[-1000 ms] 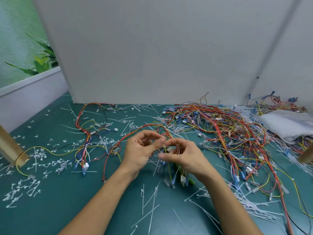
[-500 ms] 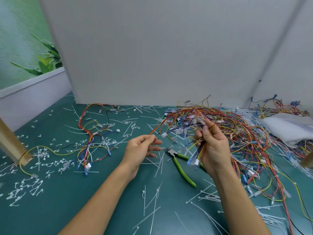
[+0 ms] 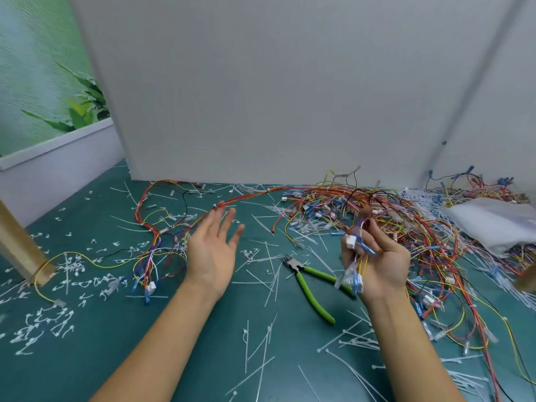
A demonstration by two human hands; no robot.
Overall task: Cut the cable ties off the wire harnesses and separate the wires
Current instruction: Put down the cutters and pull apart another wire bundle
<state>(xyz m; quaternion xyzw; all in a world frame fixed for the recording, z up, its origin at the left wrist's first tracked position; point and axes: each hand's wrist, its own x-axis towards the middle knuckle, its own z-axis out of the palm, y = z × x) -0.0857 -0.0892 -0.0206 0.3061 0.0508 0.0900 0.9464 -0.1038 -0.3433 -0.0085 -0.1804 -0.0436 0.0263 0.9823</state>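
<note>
While right hand (image 3: pixel 380 264) grips a wire bundle (image 3: pixel 351 242), left hand (image 3: pixel 213 250) spread empty, perhaps brushing a red wire (image 3: pixel 255 195), cutters (image 3: pixel 296 267) between, wire heap (image 3: pixel 406 216) behind, cut ties (image 3: pixel 247 343) on desk (image 3: pixel 116 343).

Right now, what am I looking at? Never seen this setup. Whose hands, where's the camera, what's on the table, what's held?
No machine here: a person works bare-handed, and the single picture comes from a wide-angle camera worn on their head, looking forward and down. The left hand is open, fingers straight, gripping nothing. The right hand grips a small bundle of wires with white and blue connectors. On the green table lie green-handled cutters between the two hands, a big tangled pile of harnesses to the right, a smaller wire group to the left, and many cut cable ties scattered about.
</note>
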